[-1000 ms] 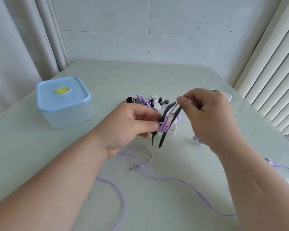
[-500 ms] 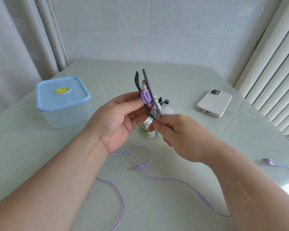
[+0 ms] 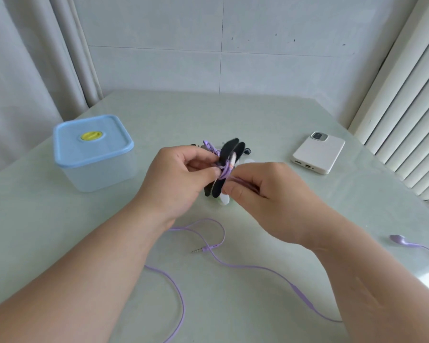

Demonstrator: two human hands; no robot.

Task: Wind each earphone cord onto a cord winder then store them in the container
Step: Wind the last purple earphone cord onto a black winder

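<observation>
Holding it above the tabletop, our left hand pinches the black cord winder at its middle, and the right hand fingers are clamped on the purple earphone cord. The cord looks light, limp and slippery, so we'd grip it close to the winder. The lidded container sits to the left.

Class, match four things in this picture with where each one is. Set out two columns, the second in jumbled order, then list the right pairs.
Things:
1 container
2 phone
3 cord winder
4 jack plug

Places:
A gripped in the left hand
B on the table, at the purple cord's loose end
C lying on the table's right side
D on the table's left side, lid on

Pairs: 1-D; 2-C; 3-A; 4-B
</observation>
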